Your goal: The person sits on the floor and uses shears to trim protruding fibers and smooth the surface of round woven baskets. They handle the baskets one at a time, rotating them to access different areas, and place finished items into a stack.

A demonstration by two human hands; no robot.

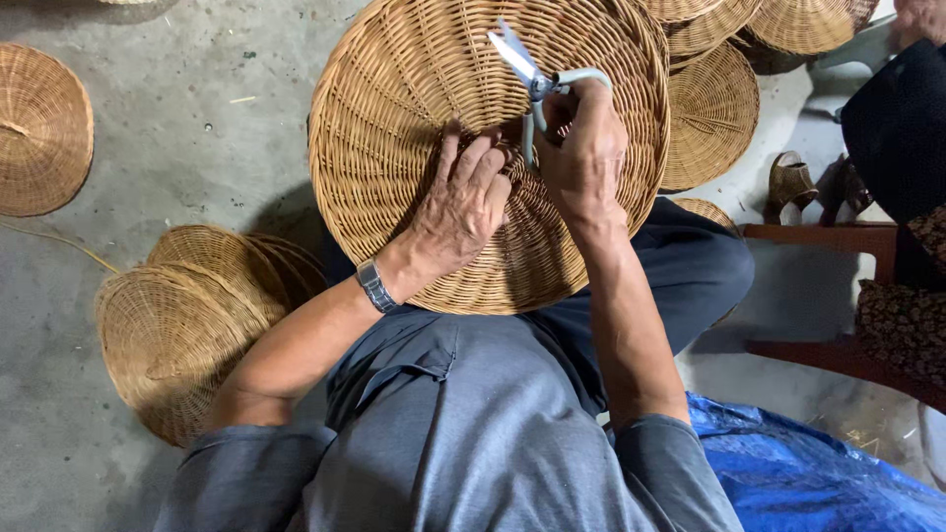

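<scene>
One pair of scissors (532, 84) — blades up-left — over basket (414, 118)

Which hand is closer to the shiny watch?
Left. The watch sits on the wrist just below the left hand, which presses flat on the big woven basket. The right hand is farther off, holding scissors.

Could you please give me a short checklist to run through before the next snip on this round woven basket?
1. Left hand flat on the round woven rattan basket: ok.
2. Right hand has a firm grip on the pale blue-handled scissors: ok.
3. Blades open: ok.
4. Left fingers apart from the blades: ok.
5. Strand to be cut lies between the blades: cannot tell.
6. Basket rests on the lap: ok.
</scene>
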